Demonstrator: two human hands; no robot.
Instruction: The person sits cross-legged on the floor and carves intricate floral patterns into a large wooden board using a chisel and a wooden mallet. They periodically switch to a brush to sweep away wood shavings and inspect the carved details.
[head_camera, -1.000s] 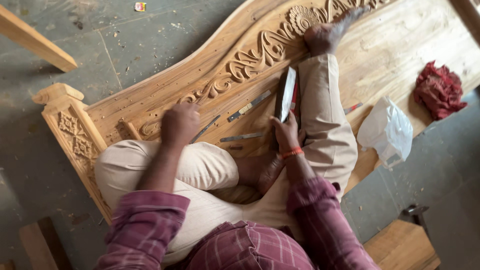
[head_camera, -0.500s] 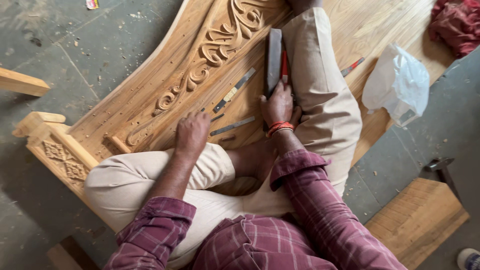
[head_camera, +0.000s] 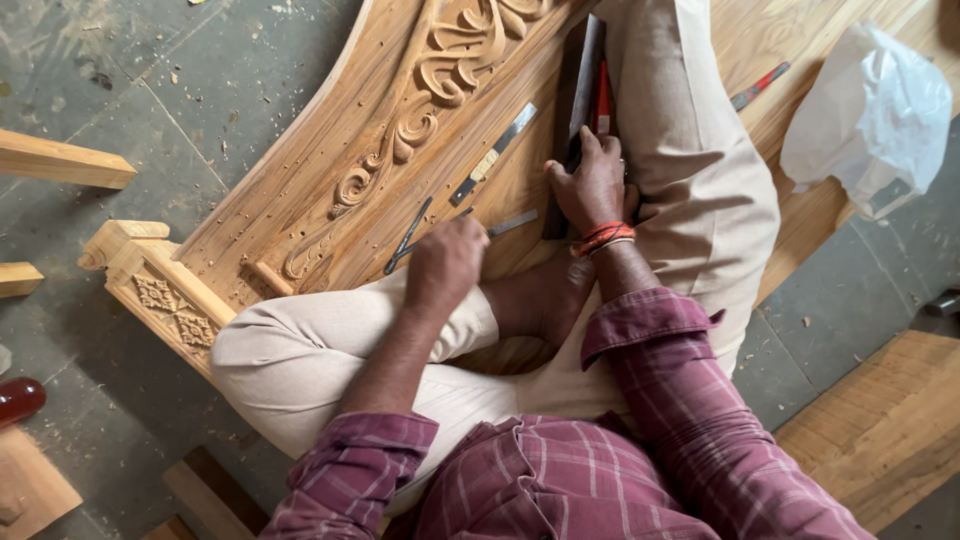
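Observation:
I sit cross-legged on a large carved wooden panel (head_camera: 440, 70) with leaf scrolls. My left hand (head_camera: 445, 262) is curled into a fist over the near end of a flat metal chisel (head_camera: 515, 222), which pokes out to its right. A thin dark tool (head_camera: 408, 238) lies just left of that hand. My right hand (head_camera: 592, 185), with red thread at the wrist, grips the near end of a long dark bar (head_camera: 585, 80) lying beside my leg. A red-handled tool (head_camera: 603, 95) lies along the bar. Another long chisel (head_camera: 495, 155) rests on the panel between the carving and the bar.
A crumpled white plastic bag (head_camera: 870, 110) and a red-handled tool (head_camera: 758, 85) lie on the panel at the right. Wooden beams (head_camera: 60, 165) lie on the dusty floor at left, a carved corner post (head_camera: 150, 285) by my knee, and a plank (head_camera: 890, 430) at lower right.
The view has shifted nearer and lower over the panel. My left hand moved right onto the flat chisel's end. My right hand lowered the bar and stays on it beside my leg.

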